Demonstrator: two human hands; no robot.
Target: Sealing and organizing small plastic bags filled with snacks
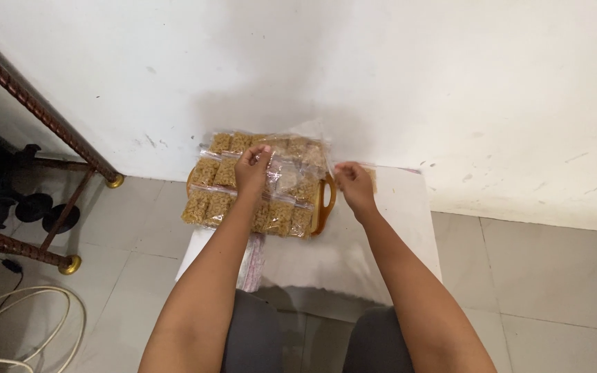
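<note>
My left hand [251, 168] and my right hand [352, 184] pinch the two top corners of a clear plastic zip bag [297, 166] that holds yellowish pasta pieces. The bag hangs stretched between them, just above an orange-brown tray [325, 204]. Several filled clear bags of the same pasta [209, 204] lie in rows on the tray, covering most of it. The tray rests on a small white table [402, 228] pushed against a white wall.
A stack of flat empty plastic bags [252, 262] lies on the table under my left forearm. A dark metal-framed stand with brass feet [70, 264] is at the left. White cable [8, 324] coils on the tiled floor at the lower left.
</note>
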